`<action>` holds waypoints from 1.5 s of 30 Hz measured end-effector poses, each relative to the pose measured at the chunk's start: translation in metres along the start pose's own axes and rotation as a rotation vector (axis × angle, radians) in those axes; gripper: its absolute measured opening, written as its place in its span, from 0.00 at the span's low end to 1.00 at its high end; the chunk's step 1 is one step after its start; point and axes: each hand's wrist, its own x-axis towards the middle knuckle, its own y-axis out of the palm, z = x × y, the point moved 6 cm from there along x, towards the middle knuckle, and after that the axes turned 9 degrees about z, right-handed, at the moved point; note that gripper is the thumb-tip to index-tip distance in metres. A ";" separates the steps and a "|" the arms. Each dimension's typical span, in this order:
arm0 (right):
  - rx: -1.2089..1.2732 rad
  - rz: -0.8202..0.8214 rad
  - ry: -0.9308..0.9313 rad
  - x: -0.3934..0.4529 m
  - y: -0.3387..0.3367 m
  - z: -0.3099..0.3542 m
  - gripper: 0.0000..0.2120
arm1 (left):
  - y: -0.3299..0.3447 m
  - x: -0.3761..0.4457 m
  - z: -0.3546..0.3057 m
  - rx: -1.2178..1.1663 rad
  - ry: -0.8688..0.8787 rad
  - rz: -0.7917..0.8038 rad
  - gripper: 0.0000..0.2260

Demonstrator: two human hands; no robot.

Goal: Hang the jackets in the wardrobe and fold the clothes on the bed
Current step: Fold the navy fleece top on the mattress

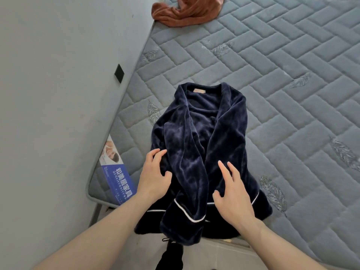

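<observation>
A dark navy velvet garment with white piping lies collar-away on the grey quilted mattress, both sleeves folded in over its front. Its hem hangs over the near mattress edge. My left hand is at the garment's left edge, fingers loosely curved, fingertips touching the fabric. My right hand hovers over or rests lightly on the lower right part, fingers spread and straight. A rust-orange garment lies crumpled at the far end of the mattress.
A grey wall runs along the mattress's left side, with a black square on it. A blue and white label covers the mattress's near left corner. A dark cloth item hangs below the bed edge.
</observation>
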 end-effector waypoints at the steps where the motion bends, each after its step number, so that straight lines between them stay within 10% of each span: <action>1: 0.008 -0.014 0.006 0.010 -0.008 0.001 0.42 | -0.004 0.017 -0.008 -0.006 0.008 -0.005 0.31; 19: 0.214 -0.264 0.172 0.222 -0.137 0.001 0.33 | -0.024 0.250 -0.065 0.131 -0.077 0.121 0.33; 29: 0.448 -0.094 0.385 0.325 -0.150 -0.039 0.51 | 0.007 0.315 -0.061 0.094 -0.138 0.245 0.32; 37: 0.373 -0.204 -0.262 0.304 -0.089 0.051 0.27 | 0.003 0.297 -0.078 0.119 0.164 -0.019 0.28; 45: -0.201 0.201 -0.047 0.317 0.003 0.052 0.38 | 0.037 0.301 -0.054 0.068 0.097 0.505 0.42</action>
